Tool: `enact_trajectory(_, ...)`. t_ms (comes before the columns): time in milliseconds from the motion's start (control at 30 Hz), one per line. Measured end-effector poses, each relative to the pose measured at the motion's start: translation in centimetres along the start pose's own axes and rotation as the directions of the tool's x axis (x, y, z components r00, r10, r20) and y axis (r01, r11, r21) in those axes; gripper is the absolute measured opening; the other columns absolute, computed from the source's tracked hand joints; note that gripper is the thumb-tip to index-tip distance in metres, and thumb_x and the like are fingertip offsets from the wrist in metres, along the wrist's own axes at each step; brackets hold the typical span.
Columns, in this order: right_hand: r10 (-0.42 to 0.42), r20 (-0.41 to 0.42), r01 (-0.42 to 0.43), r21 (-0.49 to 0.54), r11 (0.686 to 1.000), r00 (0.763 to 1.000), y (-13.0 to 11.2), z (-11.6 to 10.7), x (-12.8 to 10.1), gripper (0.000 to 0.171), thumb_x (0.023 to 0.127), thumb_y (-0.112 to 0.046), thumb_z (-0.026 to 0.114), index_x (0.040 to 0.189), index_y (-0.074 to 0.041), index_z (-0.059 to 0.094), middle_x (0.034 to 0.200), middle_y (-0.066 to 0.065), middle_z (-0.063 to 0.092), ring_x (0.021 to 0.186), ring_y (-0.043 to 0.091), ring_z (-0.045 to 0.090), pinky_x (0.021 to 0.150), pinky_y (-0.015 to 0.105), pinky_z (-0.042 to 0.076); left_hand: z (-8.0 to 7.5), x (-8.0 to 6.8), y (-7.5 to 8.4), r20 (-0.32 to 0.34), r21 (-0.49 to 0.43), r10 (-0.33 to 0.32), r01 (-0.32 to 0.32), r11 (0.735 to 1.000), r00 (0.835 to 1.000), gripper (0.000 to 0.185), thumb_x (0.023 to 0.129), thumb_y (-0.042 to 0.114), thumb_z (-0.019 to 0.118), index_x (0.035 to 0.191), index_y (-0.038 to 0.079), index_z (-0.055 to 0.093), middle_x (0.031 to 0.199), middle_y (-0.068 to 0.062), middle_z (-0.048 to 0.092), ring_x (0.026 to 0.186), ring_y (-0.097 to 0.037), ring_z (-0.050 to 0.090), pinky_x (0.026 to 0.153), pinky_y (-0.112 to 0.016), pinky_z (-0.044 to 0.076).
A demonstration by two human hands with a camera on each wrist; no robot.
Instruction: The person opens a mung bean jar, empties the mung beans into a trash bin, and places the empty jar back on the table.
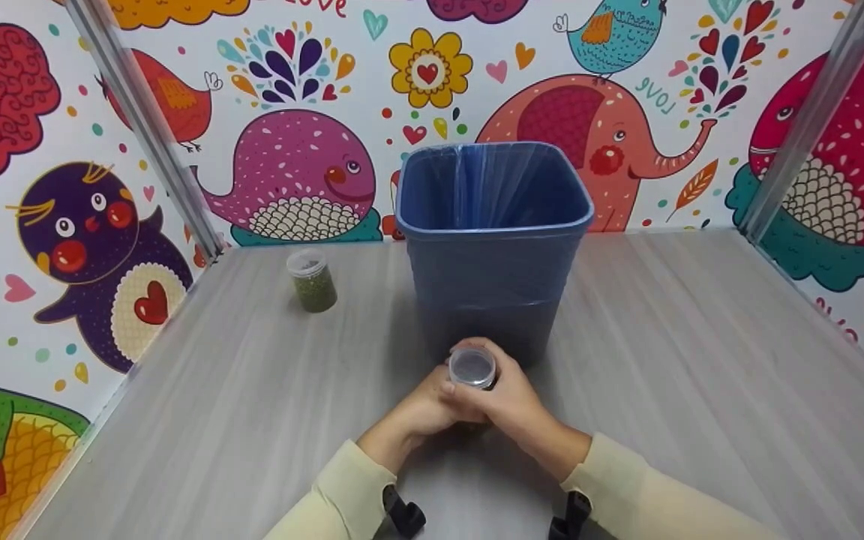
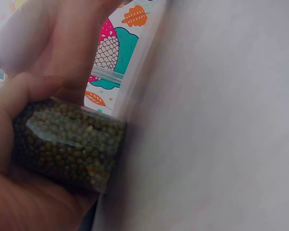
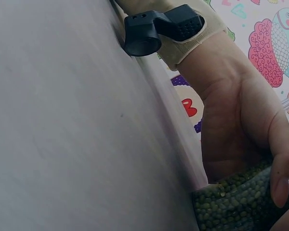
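Just in front of the blue bin [image 1: 492, 247], both hands together hold a small clear jar [image 1: 472, 367] upright on the grey table [image 1: 252, 420]. Its lid faces up and it is full of green beans [image 2: 67, 144]. My left hand [image 1: 432, 401] grips the jar's body from the left, the thumb [image 2: 33, 89] lying across its side. My right hand [image 1: 508, 390] wraps the jar from the right, fingers curled near the lid. In the right wrist view the beans [image 3: 236, 202] show under the left hand [image 3: 241, 125]. A second bean jar [image 1: 313, 280] stands at the back left.
The bin is lined with a blue bag and stands open against the back wall. Patterned walls close off the table at the back and on both sides, with metal posts [image 1: 147, 127] in the corners. Black wrist mounts [image 3: 159, 26] sit on both sleeves.
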State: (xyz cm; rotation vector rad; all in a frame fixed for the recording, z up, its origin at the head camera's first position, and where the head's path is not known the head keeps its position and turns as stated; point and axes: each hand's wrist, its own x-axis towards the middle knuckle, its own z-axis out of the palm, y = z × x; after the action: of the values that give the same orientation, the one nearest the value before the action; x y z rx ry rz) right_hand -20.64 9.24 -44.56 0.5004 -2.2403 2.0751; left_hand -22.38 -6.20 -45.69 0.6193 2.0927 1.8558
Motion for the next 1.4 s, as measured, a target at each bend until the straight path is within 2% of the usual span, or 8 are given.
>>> enact_trajectory(267,0.006,0.004,-0.006,-0.010,1.000,1.000,0.06,-0.04,-0.02,0.054,0.082,-0.015,0.091,0.129,-0.004,0.066,0.125,0.009,0.069,0.116,0.022,0.062,0.105,0.038,0.046,-0.09,-0.06,-0.05,-0.005,0.027,0.001,0.000,1.000,1.000,0.050,0.076,-0.003,0.084,0.124,-0.004,0.068,0.115,-0.003,0.073,0.100,-0.010,0.062,0.095,-0.029,0.051)
enact_trajectory(500,0.027,0.008,-0.027,0.018,0.999,1.000,-0.02,-0.03,-0.11,0.066,0.082,-0.015,0.091,0.138,-0.007,0.057,0.128,0.011,0.067,0.118,0.023,0.061,0.104,0.038,0.046,-0.13,-0.05,0.01,0.006,0.027,0.017,-0.017,0.999,1.000,0.057,0.074,-0.004,0.083,0.128,-0.006,0.065,0.115,-0.002,0.072,0.101,-0.010,0.062,0.096,-0.029,0.050)
enact_trajectory(733,0.034,-0.029,-0.033,0.060,0.998,0.999,-0.12,0.18,-0.13,0.067,0.081,-0.014,0.090,0.130,-0.003,0.046,0.127,0.013,0.062,0.117,0.023,0.059,0.104,0.035,0.045,-0.11,-0.07,0.13,0.005,0.017,0.002,-0.002,1.000,1.000,0.063,0.074,-0.002,0.082,0.134,-0.006,0.064,0.117,-0.002,0.071,0.100,-0.010,0.060,0.093,-0.027,0.050)
enact_trajectory(1267,0.040,-0.039,-0.039,0.042,0.998,0.998,-0.08,0.27,-0.24,0.064,0.080,-0.016,0.091,0.127,-0.004,0.048,0.124,0.012,0.065,0.114,0.023,0.062,0.102,0.036,0.047,0.03,-0.11,0.04,-0.009,0.012,-0.008,0.008,1.000,1.000,0.066,0.072,-0.004,0.082,0.135,-0.004,0.064,0.118,-0.003,0.072,0.101,-0.011,0.061,0.093,-0.028,0.050)
enact_trajectory(1400,0.037,-0.031,-0.036,0.029,0.999,0.999,-0.14,0.20,-0.24,0.062,0.081,-0.017,0.091,0.128,-0.004,0.053,0.124,0.011,0.065,0.114,0.022,0.061,0.101,0.036,0.047,0.04,-0.11,0.06,-0.004,-0.004,-0.002,0.002,1.000,1.000,0.066,0.073,-0.004,0.082,0.136,-0.004,0.062,0.118,-0.003,0.072,0.102,-0.011,0.061,0.093,-0.028,0.051)
